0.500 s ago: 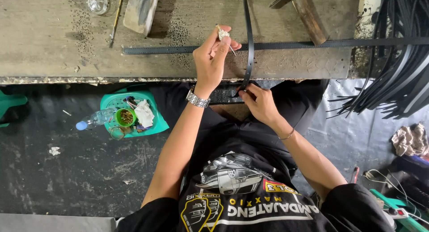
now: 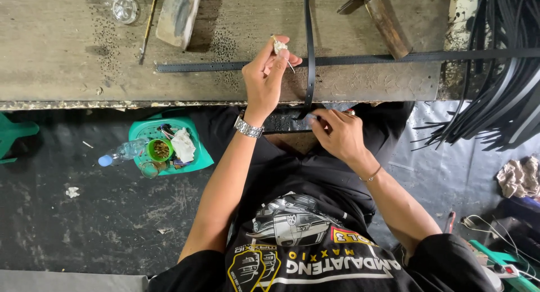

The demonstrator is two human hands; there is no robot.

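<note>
My left hand [image 2: 265, 75], a metal watch on its wrist, is raised over the wooden bench [image 2: 67, 55]. It pinches a small pale-wrapped pointed tool [image 2: 280, 46] between thumb and fingers. Just right of it a narrow black strap [image 2: 308, 44] runs down the bench and over its front edge. My right hand [image 2: 339, 133] grips that strap's lower end below the edge, above my lap. A second long black strap [image 2: 225, 65] lies crosswise on the bench under the first.
A hammer [image 2: 385, 19], a wooden block [image 2: 177, 10], a thin stick [image 2: 147, 25] and a glass [image 2: 124, 8] lie on the bench. A bundle of black straps [image 2: 506, 72] hangs at right. A green tray [image 2: 199, 157] with small items and a bottle [image 2: 121, 153] sit on the dark floor.
</note>
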